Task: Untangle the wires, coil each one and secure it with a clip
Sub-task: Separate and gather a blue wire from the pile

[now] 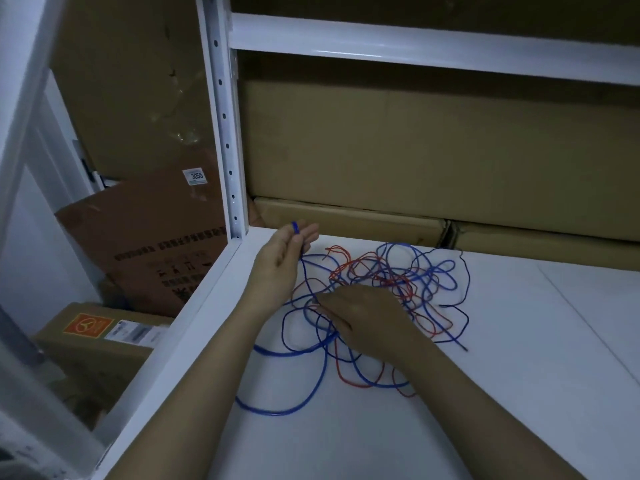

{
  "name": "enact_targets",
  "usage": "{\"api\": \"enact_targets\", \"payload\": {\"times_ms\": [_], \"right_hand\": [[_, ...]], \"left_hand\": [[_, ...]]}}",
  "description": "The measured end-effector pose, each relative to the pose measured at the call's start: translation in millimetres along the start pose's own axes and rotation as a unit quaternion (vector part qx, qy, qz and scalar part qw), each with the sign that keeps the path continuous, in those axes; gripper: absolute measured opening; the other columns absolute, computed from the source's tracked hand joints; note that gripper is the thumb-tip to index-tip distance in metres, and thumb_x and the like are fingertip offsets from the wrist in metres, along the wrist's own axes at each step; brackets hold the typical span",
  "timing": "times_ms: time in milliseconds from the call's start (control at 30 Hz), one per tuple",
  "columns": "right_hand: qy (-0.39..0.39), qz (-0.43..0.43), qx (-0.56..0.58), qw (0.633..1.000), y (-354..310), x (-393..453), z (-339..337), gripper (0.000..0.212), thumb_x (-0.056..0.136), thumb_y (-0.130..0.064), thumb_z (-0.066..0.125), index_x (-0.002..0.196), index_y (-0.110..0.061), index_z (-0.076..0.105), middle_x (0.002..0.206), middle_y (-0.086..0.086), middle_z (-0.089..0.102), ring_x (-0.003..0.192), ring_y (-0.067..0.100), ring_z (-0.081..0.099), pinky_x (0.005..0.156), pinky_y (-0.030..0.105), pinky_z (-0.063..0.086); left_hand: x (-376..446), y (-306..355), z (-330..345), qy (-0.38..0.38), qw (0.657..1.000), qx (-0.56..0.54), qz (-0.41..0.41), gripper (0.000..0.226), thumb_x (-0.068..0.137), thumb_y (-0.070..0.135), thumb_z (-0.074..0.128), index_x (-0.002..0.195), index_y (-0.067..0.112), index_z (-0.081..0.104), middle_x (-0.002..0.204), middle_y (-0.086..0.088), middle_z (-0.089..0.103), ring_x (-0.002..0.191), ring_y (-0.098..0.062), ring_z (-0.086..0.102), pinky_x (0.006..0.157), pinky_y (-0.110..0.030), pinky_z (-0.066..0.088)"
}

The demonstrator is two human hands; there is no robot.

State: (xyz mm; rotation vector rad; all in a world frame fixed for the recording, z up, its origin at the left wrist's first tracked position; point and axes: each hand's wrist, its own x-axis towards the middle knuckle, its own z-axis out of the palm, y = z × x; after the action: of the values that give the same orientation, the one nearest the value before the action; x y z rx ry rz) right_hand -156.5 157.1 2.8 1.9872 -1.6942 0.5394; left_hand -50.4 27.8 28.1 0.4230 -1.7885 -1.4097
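Left hand (282, 258) lifted at far left, pinching a blue wire (294, 227) end; right hand (360, 318) lies fingers-down on the blue-and-red tangle (391, 282) — probably pressing, grip unclear — mid white shelf (519, 375).

A wire tangle (381, 289) lies on the shelf (485, 393), with boxes (415, 150) behind it and a post (225, 133) at the back-left corner. The left hand (284, 258) is at the tangle's left edge, the right hand (363, 317) on its near side. More boxes (104, 341) lie lower left, beyond the shelf edge
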Motion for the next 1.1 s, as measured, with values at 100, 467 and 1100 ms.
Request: {"api": "enact_targets", "payload": {"times_ms": [100, 467, 1100], "right_hand": [[0.033, -0.055, -0.044, 0.997, 1, 4, -7, 0.032, 0.062, 0.001, 0.078, 0.092, -0.007, 0.072, 0.073, 0.006, 0.063, 0.061, 0.026, 0.058, 0.049, 0.029, 0.047], [0.189, 0.154, 0.116, 0.963, 39, 29, -34, 0.012, 0.089, -0.018, 0.065, 0.088, -0.014, 0.076, 0.083, -0.006, 0.067, 0.073, 0.007, 0.056, 0.065, 0.019, 0.044], [-0.076, 0.228, 0.182, 0.953, -13, 31, -1, 0.025, 0.100, -0.028, 0.049, 0.100, -0.015, 0.070, 0.069, -0.006, 0.062, 0.061, 0.008, 0.050, 0.060, 0.029, 0.042]], "left_hand": [[-1, -7, -1, -0.087, 0.993, 0.077, 0.017, 0.029, 0.104, 0.010, 0.033, 0.127, 0.022, 0.047, 0.125, 0.008, 0.056, 0.115, 0.000, 0.055, 0.105, -0.017, 0.039], [-14, 19, -5, -0.223, 0.972, 0.012, -0.079, 0.028, 0.102, 0.007, 0.036, 0.099, 0.009, 0.064, 0.080, 0.000, 0.073, 0.078, -0.014, 0.066, 0.079, -0.025, 0.051], [3, 14, -1, 0.072, 0.982, -0.172, -0.019, 0.025, 0.105, 0.008, 0.030, 0.115, 0.008, 0.053, 0.108, 0.001, 0.068, 0.103, -0.005, 0.066, 0.098, -0.021, 0.047]]}}
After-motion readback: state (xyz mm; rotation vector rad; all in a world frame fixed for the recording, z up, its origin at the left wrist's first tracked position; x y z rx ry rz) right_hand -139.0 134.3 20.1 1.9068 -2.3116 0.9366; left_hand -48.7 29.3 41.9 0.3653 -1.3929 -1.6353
